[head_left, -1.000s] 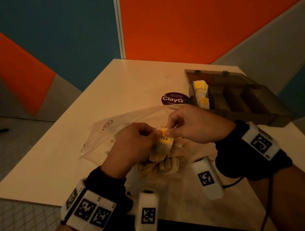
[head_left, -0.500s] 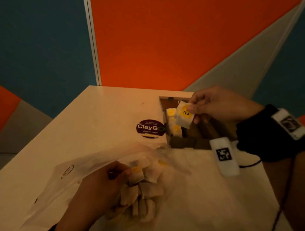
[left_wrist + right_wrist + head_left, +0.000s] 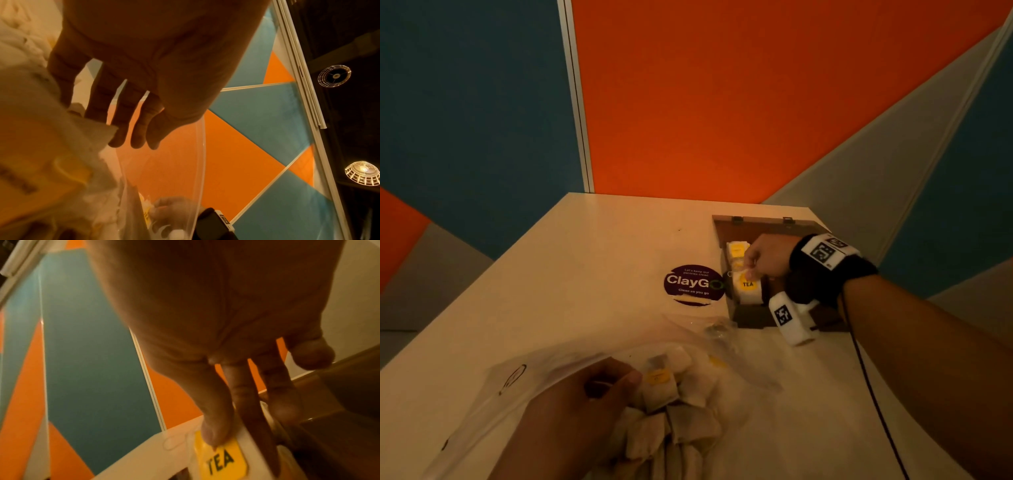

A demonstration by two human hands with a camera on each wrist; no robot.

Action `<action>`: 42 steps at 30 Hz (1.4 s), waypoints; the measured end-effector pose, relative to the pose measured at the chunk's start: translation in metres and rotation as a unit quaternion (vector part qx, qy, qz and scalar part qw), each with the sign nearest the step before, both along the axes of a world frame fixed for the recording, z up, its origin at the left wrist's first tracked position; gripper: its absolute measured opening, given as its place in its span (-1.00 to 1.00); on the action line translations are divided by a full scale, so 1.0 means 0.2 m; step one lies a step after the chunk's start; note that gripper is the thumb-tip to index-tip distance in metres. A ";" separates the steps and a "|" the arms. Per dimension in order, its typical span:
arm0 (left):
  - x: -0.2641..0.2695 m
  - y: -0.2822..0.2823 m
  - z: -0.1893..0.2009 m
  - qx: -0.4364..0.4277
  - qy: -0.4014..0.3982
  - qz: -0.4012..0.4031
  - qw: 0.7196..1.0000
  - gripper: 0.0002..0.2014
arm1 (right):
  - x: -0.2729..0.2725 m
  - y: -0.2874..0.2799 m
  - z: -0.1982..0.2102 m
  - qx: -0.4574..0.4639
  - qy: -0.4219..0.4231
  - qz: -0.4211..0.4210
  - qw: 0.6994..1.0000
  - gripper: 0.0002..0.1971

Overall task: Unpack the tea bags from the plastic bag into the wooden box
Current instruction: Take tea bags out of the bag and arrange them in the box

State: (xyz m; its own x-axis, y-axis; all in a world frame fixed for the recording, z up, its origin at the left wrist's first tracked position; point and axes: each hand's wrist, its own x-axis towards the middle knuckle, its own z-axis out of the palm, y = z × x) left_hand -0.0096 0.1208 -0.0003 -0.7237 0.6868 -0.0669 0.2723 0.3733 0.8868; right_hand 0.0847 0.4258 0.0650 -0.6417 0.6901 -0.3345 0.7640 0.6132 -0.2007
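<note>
The open wooden box (image 3: 751, 317) stands at the table's right side, with tea bags (image 3: 737, 248) upright in its left compartment. My right hand (image 3: 750, 272) reaches into that compartment and pinches a tea bag (image 3: 749, 291) with a yellow TEA label by its top edge. The right wrist view shows the thumb and fingers of the right hand (image 3: 236, 443) on this tea bag (image 3: 222, 462), beside the box wall (image 3: 339, 402). My left hand (image 3: 619, 387) lies inside the clear plastic bag (image 3: 517, 387), fingers fairly straight against the loose tea bags (image 3: 659, 387). The left wrist view shows the same left hand (image 3: 127, 129), tea bags (image 3: 41, 146) and plastic bag (image 3: 164, 170).
A purple ClayGo sticker (image 3: 693, 284) lies on the white table (image 3: 585, 274) just left of the box. A black cable (image 3: 873, 394) runs along my right forearm. Orange, blue and grey wall panels rise behind the table's far edge.
My right hand has carried the TEA-labelled bag from the plastic bag over to the box and lowered it into the left compartment. The left hand stayed in the plastic bag.
</note>
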 end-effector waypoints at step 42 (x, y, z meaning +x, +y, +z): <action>0.04 -0.05 0.08 0.071 0.023 -0.007 0.997 -0.68 | 0.26 -0.88 0.19 0.004 0.158 0.195 0.968 -0.86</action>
State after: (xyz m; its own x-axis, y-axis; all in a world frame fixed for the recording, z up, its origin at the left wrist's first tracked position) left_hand -0.0011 0.1117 0.0153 -0.7143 0.6967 0.0657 0.3188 0.2404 0.9168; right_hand 0.1363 0.2498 0.1031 -0.9235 0.3762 -0.0754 0.3753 0.8451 -0.3806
